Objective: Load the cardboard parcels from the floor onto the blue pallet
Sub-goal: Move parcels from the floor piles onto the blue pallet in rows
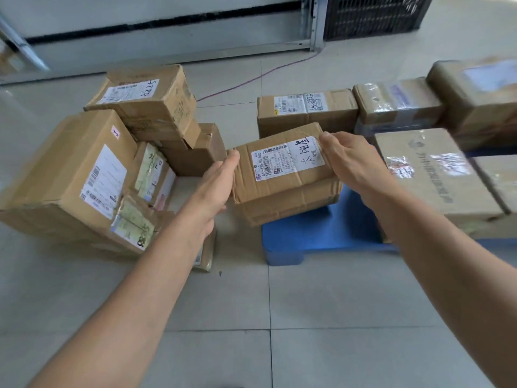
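Over tiled floor (307,303), the labelled parcel (279,175) hangs above a corner of the blue pallet (321,233), left hand (215,186) pressed flat, right hand (352,163) curled round its edge; best lowered level beside the stacked parcels (428,175).

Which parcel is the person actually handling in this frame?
The parcel with large black handwriting on its white label, held between the left hand and right hand at a corner of the blue pallet. All the others sit untouched.
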`<state>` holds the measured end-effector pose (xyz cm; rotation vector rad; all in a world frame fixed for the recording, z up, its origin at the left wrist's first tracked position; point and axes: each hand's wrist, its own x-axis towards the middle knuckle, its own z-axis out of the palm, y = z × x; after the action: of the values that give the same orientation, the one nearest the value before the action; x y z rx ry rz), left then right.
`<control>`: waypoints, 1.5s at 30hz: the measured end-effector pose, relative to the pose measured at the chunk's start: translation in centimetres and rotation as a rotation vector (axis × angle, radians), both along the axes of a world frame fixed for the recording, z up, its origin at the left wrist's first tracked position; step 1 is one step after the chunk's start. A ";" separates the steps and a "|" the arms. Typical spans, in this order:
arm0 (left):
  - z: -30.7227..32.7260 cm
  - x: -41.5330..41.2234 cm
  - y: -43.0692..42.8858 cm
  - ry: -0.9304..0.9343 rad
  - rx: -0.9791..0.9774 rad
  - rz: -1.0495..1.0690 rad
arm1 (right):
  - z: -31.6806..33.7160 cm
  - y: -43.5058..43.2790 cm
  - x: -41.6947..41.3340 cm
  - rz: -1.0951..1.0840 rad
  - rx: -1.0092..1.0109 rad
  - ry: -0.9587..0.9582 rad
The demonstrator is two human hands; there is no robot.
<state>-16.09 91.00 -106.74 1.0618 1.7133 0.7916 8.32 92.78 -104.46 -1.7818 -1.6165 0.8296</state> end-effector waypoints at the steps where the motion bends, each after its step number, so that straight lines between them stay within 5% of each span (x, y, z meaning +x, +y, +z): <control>1: -0.2 0.5 0.0 -0.014 0.011 0.001 | 0.1 -0.1 0.6 0.010 -0.001 -0.044; 9: -1.3 2.1 -0.3 -0.170 -0.024 0.010 | 0.3 -0.1 3.5 0.075 -0.012 -0.344; 15: -3.6 2.8 -1.5 -0.304 -0.114 -0.059 | 0.1 0.8 3.1 0.407 -0.020 -0.333; 36: -4.6 3.4 -3.0 -0.294 -0.158 -0.096 | 0.1 1.9 5.1 0.420 -0.016 -0.678; 45: -4.5 3.2 -3.8 -0.305 -0.183 -0.102 | -0.1 1.8 5.2 0.430 0.043 -0.680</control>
<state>-12.90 87.19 -111.21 0.8486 1.4320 0.6793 13.56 94.60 -104.54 -1.8187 -2.4915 0.3543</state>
